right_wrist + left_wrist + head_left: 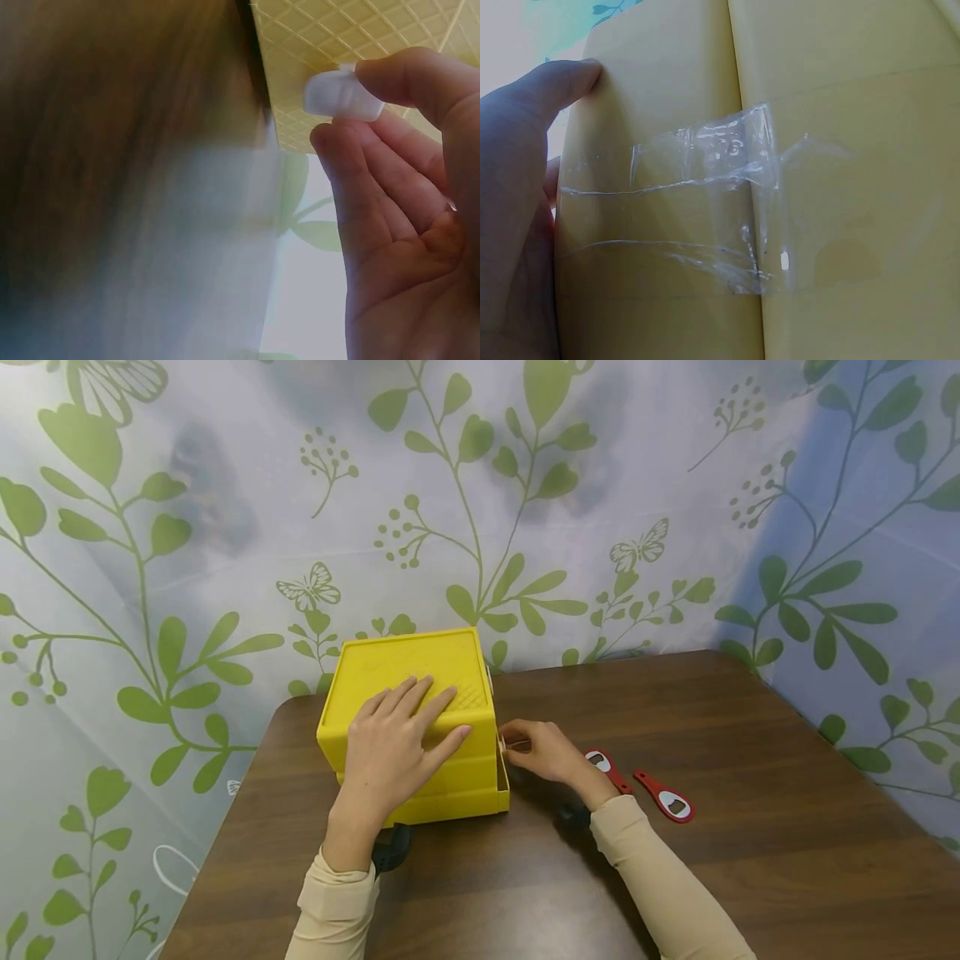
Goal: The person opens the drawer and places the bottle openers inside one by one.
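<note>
A yellow drawer box (pixel 412 664) stands on the table, its patterned drawer front facing right. Spread across its top and near edge is my left hand (pixel 390 747), fingers straight, pressing on the surface. Clear tape (pixel 727 187) bridges a seam on the box's side in the left wrist view. At the drawer front, my right hand (pixel 551 750) pinches a white drawer handle (pixel 343 95) between thumb and fingertips. A low yellow edge (pixel 503 799) juts out slightly at the box's bottom right. Most of the drawer front is hidden in the head view.
Two red bottle openers with white centres lie right of my right hand: one (pixel 621 781) partly behind the wrist, the other (pixel 678 807) farther right. The brown wooden table (pixel 750 877) meets a leaf-patterned curtain (pixel 525 527) at the back.
</note>
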A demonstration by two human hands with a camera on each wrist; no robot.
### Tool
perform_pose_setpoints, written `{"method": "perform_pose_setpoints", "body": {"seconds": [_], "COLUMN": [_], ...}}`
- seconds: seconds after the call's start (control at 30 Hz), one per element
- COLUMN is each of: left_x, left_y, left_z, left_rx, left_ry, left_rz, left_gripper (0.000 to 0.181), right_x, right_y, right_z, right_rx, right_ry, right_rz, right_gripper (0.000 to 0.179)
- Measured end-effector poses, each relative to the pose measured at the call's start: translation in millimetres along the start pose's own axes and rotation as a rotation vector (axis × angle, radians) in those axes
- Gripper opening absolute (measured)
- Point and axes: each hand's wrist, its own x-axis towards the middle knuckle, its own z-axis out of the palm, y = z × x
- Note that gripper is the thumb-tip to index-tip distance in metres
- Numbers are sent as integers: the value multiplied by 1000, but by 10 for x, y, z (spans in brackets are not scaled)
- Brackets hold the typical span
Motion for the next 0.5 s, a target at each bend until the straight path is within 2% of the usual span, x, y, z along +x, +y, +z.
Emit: {"method": "perform_pose_setpoints", "body": {"seconds": [0.23, 0.5], "left_x": [2, 5], "left_y": [4, 11], "left_z": [-1, -16], "left_rx": [-1, 2], "left_ry": [5, -21], "left_rz": [1, -13], "left_gripper": [55, 54], "right_x": [-32, -99], "right_y": [58, 166], "right_z": [-119, -284], "right_rx": [-6, 6], "right_ry": [-12, -49], "right_rz": [31, 56], "right_gripper": [34, 31]}}
